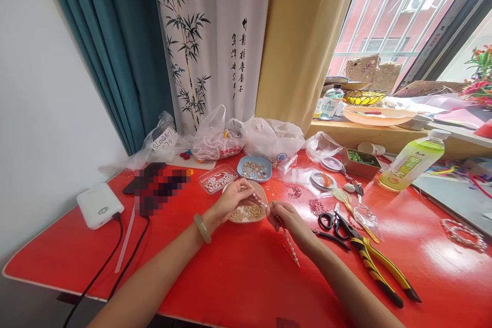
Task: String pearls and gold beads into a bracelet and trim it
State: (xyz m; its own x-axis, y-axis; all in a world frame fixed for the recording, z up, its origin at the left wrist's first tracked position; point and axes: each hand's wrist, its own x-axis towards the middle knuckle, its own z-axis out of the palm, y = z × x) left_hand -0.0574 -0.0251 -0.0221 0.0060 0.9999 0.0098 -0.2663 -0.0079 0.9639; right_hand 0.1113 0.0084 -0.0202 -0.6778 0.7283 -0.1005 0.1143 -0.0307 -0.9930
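Here we read "A" on a clear plastic bottle (332, 102), our left hand (235, 198) and right hand (289, 219) both pinching a pale-pink bead strand (290, 248), its tail trailing past the right.

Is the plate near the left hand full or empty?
Partly filled: the plate shows bare surface behind its golden beads.

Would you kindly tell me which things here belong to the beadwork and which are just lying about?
Likely belonging: bead strand, held by left hand and right hand; gold beads; pale beads; blue dish; perhaps scissors, pliers.

Probably lying about: white power bank; drink bottle.
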